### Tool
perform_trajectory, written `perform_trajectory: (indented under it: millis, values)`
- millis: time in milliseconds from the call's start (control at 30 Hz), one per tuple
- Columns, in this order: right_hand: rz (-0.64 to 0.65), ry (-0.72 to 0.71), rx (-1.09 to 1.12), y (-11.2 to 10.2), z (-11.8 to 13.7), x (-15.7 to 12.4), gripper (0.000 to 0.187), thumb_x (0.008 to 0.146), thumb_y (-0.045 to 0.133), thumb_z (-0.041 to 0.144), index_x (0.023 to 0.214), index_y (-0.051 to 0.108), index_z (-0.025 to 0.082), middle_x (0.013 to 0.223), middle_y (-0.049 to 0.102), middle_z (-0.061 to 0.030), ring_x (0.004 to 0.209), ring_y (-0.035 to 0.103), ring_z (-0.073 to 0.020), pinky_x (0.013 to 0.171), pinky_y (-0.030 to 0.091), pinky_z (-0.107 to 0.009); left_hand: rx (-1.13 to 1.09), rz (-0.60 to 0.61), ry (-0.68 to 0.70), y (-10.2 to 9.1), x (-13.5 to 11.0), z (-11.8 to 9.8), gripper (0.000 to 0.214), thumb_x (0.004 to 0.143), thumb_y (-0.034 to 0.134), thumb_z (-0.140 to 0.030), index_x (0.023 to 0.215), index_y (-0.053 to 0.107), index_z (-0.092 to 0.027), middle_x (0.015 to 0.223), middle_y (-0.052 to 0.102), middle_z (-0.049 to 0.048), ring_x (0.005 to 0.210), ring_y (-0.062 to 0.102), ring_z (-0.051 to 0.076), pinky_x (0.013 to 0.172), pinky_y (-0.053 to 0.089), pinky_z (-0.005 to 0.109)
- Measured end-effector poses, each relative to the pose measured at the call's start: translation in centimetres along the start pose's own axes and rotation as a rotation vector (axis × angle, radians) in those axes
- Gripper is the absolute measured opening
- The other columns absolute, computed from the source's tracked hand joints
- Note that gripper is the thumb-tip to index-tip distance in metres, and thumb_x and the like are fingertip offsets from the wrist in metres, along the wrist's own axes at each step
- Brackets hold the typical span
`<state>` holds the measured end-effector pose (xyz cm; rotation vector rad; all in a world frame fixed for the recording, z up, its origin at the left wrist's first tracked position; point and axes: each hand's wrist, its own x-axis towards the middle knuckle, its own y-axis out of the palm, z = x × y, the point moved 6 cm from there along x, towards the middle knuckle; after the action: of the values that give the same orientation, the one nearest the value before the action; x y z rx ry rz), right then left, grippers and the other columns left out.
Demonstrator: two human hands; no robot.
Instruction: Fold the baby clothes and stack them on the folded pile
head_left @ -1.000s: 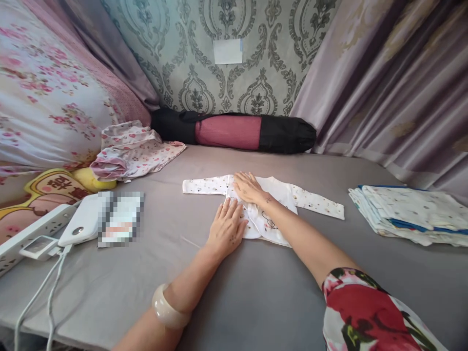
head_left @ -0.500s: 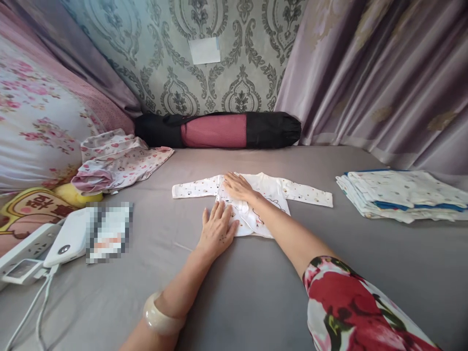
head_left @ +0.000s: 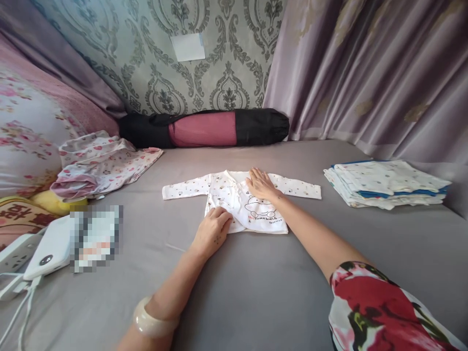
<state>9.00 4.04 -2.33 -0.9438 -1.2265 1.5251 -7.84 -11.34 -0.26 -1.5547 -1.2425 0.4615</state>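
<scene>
A small white shirt (head_left: pixel 239 209) is lying front up under and between the 2 hands, its 2 sleeves spreading out to either side. The right hand (head_left: pixel 263 185) is resting open and flat on the upper chest, fingers extended, gripping nothing. The left hand (head_left: pixel 215 226) is touching the lower corner nearest it, fingers curled; whether they are pinching the fabric, I cannot tell.

The person appears to be smoothing and straightening the shirt: both sleeves are lying unfolded, and the front panels are overlapping. The next move seems to be calling for a steady right palm while the left fingers are taking up that lower edge or tugging it even, without bunching the cloth.

Beyond the right hand, well apart to its right, a folded stack (head_left: pixel 387 185) is sitting on the grey sheet (head_left: pixel 263 297).
</scene>
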Motion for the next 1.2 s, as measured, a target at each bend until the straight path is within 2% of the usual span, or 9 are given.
perform_trajectory:
  millis: [233,367,500,567,633,733,867,1000,1200]
  values:
    - [-0.021,-0.004,-0.005,0.6,0.0,0.5,0.064,0.100,0.019,0.042,0.151,0.027,0.005,0.161,0.017,-0.0143,0.148,0.012,-0.0255,0.120,0.007,-0.047,0.010,0.093,0.112,0.1,-0.1,-0.7,0.034,0.094,0.039,-0.014,0.105,0.070,-0.024,0.100,0.064,0.0070,0.091,0.054,0.021,0.085,0.048,0.035]
    - [0.024,0.002,0.141,-0.5,0.0,0.2,0.060,0.100,0.021,0.039,0.150,0.029,0.007,0.161,0.016,-0.0143,0.148,0.012,-0.0239,0.120,0.010,-0.044,-0.037,0.052,0.118,-0.1,-0.2,-0.9,0.028,0.091,0.041,-0.012,0.096,0.067,-0.021,0.095,0.065,0.0065,0.090,0.056,0.020,0.084,0.048,0.034]
    - [-0.050,-0.136,0.247,-2.6,2.4,-3.5,0.053,0.099,0.028,0.034,0.146,0.036,0.010,0.156,0.030,-0.0157,0.146,0.022,-0.0246,0.118,0.021,-0.040,-0.076,0.012,-0.003,-0.1,-0.2,-0.2,0.019,0.089,0.045,-0.013,0.100,0.060,-0.019,0.090,0.064,0.0062,0.086,0.059,0.021,0.078,0.050,0.034]
    - [-0.122,-0.264,0.235,-3.3,4.6,-6.9,0.045,0.097,0.034,0.028,0.138,0.044,0.012,0.146,0.044,-0.0148,0.136,0.038,-0.0239,0.113,0.030,-0.037,-0.096,0.003,-0.029,0.1,-0.2,0.0,0.022,0.090,0.045,-0.015,0.108,0.056,-0.020,0.091,0.064,0.0053,0.086,0.060,0.020,0.077,0.050,0.033]
    - [-0.185,-0.310,0.216,-3.4,6.3,-10.4,0.035,0.094,0.044,0.029,0.124,0.054,0.013,0.127,0.056,-0.0140,0.119,0.051,-0.0248,0.103,0.039,-0.038,-0.111,-0.001,-0.021,0.2,-0.1,0.0,0.029,0.091,0.043,-0.017,0.119,0.052,-0.022,0.097,0.064,0.0049,0.090,0.061,0.019,0.080,0.050,0.032]
    - [-0.161,-0.337,0.169,-2.5,7.9,-14.1,0.025,0.087,0.056,0.029,0.107,0.058,0.015,0.107,0.058,-0.0108,0.102,0.055,-0.0237,0.091,0.046,-0.036,-0.090,0.020,-0.016,0.3,0.3,-0.1,0.037,0.094,0.041,-0.020,0.129,0.050,-0.025,0.106,0.063,0.0055,0.096,0.062,0.020,0.081,0.050,0.031]
    - [-0.198,-0.315,0.130,-1.8,8.0,-15.1,0.015,0.087,0.050,0.014,0.099,0.059,0.016,0.099,0.057,-0.0083,0.096,0.054,-0.0208,0.084,0.045,-0.031,-0.025,0.060,-0.065,0.5,0.8,-0.1,0.031,0.096,0.039,-0.025,0.118,0.061,-0.028,0.107,0.063,0.0043,0.094,0.064,0.019,0.074,0.050,0.028]
    - [-0.223,-0.336,0.085,-1.7,7.9,-14.7,0.025,0.094,0.038,0.009,0.093,0.062,0.017,0.090,0.057,-0.0062,0.089,0.053,-0.0185,0.077,0.044,-0.029,0.019,0.040,-0.109,0.3,0.8,-0.2,0.031,0.097,0.037,-0.024,0.112,0.064,-0.027,0.106,0.065,0.0030,0.090,0.065,0.017,0.068,0.048,0.025]
    - [-0.156,-0.436,0.022,-1.7,8.4,-15.9,0.034,0.092,0.036,0.003,0.109,0.062,0.018,0.099,0.057,-0.0068,0.092,0.051,-0.0186,0.079,0.043,-0.030,0.143,0.039,-0.107,0.1,0.5,-0.4,0.030,0.096,0.038,-0.018,0.109,0.064,-0.025,0.108,0.066,0.0038,0.098,0.063,0.019,0.068,0.050,0.026]
